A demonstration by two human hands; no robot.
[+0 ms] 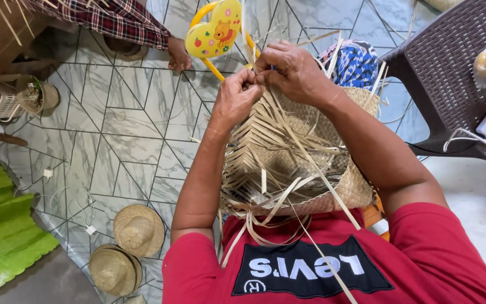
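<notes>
Your left hand [237, 98] and right hand [288, 70] both pinch pale straw strips [288, 141] at the twelve o'clock edge of the half-woven basket [310, 169] on your lap.

Two finished round woven straw hats [127, 247] lie on a grey marble-patterned tiled floor [125, 135]. A yellow plastic child's chair [216, 31] stands nearby, a dark brown wicker-style plastic chair [445, 73] well apart, bright green scalloped matting [1, 225] opposite.

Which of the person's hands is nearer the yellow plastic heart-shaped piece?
Left. The left hand pinches straw strips just below the yellow heart-shaped piece; the right hand works beside it, further from the piece.
</notes>
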